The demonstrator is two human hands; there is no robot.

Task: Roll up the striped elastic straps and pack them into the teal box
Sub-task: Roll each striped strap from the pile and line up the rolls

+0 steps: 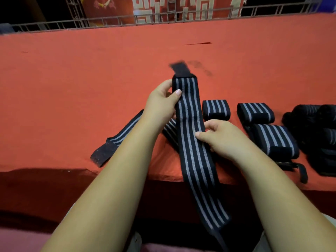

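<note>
I hold one long black strap with grey stripes [190,113] stretched out above the red table. My left hand [161,104] pinches its upper end near the black hook-and-loop tab. Lower down, my right hand [220,137] grips its right edge, thumb on the striped face. The strap's tail hangs over the table's front edge toward my lap. A second unrolled strap [116,140] lies flat on the cloth under my left forearm. Three rolled straps sit to the right: a small roll [216,109], another roll [255,112] and a larger roll [276,140]. No teal box is in view.
A dark heap of more straps [320,128] lies at the far right edge. The red cloth table [91,79] stretches far back to a metal railing [109,22]. The table's front edge [54,171] runs just before my elbows.
</note>
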